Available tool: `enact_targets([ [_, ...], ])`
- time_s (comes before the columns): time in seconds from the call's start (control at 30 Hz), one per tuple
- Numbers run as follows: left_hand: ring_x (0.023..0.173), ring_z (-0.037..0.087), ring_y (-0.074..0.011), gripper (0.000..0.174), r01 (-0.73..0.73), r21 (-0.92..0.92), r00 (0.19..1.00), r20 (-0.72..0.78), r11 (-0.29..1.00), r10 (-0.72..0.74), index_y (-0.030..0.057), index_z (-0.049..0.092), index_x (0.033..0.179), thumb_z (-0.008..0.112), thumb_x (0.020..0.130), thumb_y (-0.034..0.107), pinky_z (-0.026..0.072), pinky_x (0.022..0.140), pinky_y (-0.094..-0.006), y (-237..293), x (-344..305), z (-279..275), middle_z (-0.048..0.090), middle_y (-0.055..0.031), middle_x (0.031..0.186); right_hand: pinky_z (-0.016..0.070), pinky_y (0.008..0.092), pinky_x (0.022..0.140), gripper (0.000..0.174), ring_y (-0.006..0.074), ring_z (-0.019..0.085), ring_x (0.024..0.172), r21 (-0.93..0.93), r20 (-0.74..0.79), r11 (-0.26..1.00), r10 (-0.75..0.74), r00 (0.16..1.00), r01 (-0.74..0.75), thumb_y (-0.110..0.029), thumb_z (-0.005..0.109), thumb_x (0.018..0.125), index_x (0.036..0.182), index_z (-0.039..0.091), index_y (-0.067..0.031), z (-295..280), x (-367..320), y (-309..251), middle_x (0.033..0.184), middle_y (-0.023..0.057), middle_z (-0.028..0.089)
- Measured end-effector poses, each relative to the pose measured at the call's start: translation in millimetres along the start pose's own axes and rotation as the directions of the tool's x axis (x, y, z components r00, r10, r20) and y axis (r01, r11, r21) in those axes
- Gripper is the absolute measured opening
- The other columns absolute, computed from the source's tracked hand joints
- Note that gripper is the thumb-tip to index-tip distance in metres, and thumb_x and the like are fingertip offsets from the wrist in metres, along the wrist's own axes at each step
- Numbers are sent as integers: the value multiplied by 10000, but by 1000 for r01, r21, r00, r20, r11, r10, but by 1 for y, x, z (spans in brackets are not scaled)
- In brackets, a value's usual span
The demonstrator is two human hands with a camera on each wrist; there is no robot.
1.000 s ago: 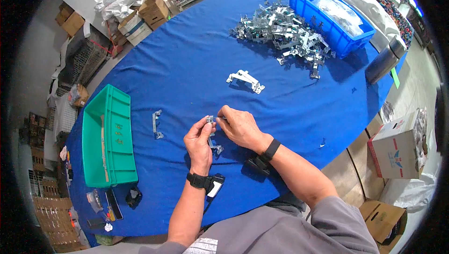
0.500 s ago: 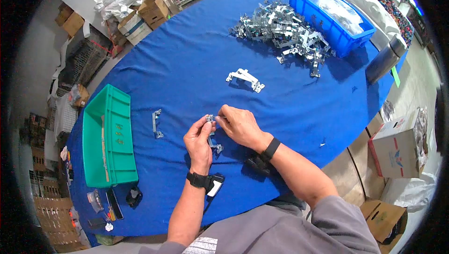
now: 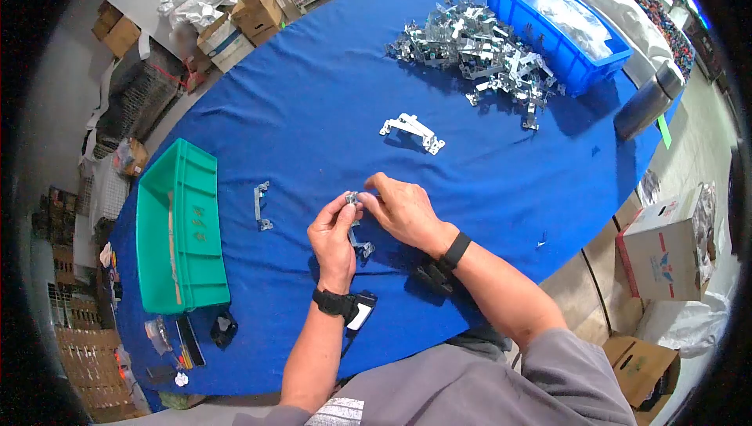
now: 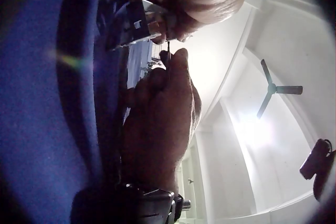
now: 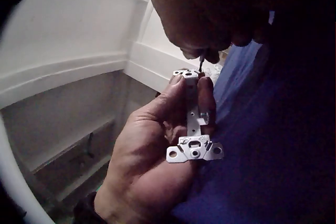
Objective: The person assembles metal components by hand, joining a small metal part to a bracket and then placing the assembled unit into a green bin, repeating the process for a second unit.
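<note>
My left hand grips a silvery metal bracket between thumb and fingers. Both of the bracket's winged, holed end plates show in the right wrist view, one beyond the fingertips and one by the palm. Close against the far end, my right hand pinches a thin dark pin-like piece with thumb and fingertip. Its tip comes right at the end plate, and most of it is hidden by the fingers. From the left wrist view, the right hand reaches up to the same spot.
One loose bracket lies left of the hands, and more brackets lie ahead. A heap of metal parts sits by a blue bin. A green crate stands left, a steel flask at the right edge.
The right hand's fingertips have shifted slightly at the bracket's far end, the index finger a little more raised. The left hand and the bracket stay in place.
</note>
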State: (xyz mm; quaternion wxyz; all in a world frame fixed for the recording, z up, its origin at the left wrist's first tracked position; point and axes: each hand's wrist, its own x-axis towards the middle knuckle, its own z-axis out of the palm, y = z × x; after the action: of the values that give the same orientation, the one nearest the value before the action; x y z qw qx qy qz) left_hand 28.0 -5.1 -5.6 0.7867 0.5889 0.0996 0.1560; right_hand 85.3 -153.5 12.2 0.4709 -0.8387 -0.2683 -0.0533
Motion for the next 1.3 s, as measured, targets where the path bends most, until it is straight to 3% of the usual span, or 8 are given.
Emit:
enact_targets([
  [0.07,893,680,-167,217,0,0,1000,7,1000,0,-48,667,1123,643,915,8,555,809,-276,1,1,0,701,-104,1023,484,510,600,211,418,631,720,78,-66,997,-20,998,25,-241,579,943,941,523,-38,-1,-2,-2,783,192,639],
  [0.27,893,679,-164,215,4,21,1000,-3,1000,-4,-48,668,1123,645,918,13,554,808,-275,2,0,1,701,-103,1021,486,519,617,235,418,639,734,-89,78,996,33,996,-26,-255,567,950,959,527,-24,2,-1,7,809,203,646],
  [0.47,886,680,-164,217,9,20,1000,-14,1000,-8,-52,666,1120,652,915,18,556,804,-281,1,0,1,701,-103,1017,485,513,591,235,407,640,713,71,-65,997,-12,998,16,-260,555,960,892,539,-36,3,-1,3,787,193,645],
  [0.53,891,682,-171,214,11,29,1000,-3,1000,-11,-45,667,1121,640,914,4,558,802,-280,-2,-1,-2,703,-109,1027,478,459,584,181,361,640,680,-73,-29,996,-52,998,50,-187,619,922,961,557,-21,4,-1,8,732,163,631],
  [0.87,881,682,-165,216,-2,3,1000,-14,1000,2,-46,670,1117,656,909,10,561,799,-274,1,0,1,701,-103,1010,476,509,595,148,406,629,712,63,-75,996,-50,996,55,-186,566,933,941,523,-44,1,0,3,794,177,638],
  [1.07,882,685,-174,216,-10,14,1000,6,1000,10,-33,668,1124,638,914,3,555,788,-274,0,0,0,706,-111,1022,480,502,610,146,401,635,734,-105,31,994,-19,999,22,-175,574,924,949,531,-38,1,-2,5,824,185,643],
  [1.13,882,685,-174,212,-18,9,1000,-5,1000,18,-32,671,1119,638,913,3,555,786,-274,1,1,2,707,-110,1024,477,502,594,179,392,634,724,10,-68,999,-35,997,35,-214,586,932,911,539,-43,2,0,3,813,179,640],
  [1.3,887,686,-175,216,-18,23,1000,2,1000,18,-35,670,1120,642,910,6,554,792,-278,1,0,1,708,-111,1031,480,501,590,205,392,635,721,31,-61,998,-52,997,54,-240,589,939,918,550,-39,2,-4,4,810,179,641],
])
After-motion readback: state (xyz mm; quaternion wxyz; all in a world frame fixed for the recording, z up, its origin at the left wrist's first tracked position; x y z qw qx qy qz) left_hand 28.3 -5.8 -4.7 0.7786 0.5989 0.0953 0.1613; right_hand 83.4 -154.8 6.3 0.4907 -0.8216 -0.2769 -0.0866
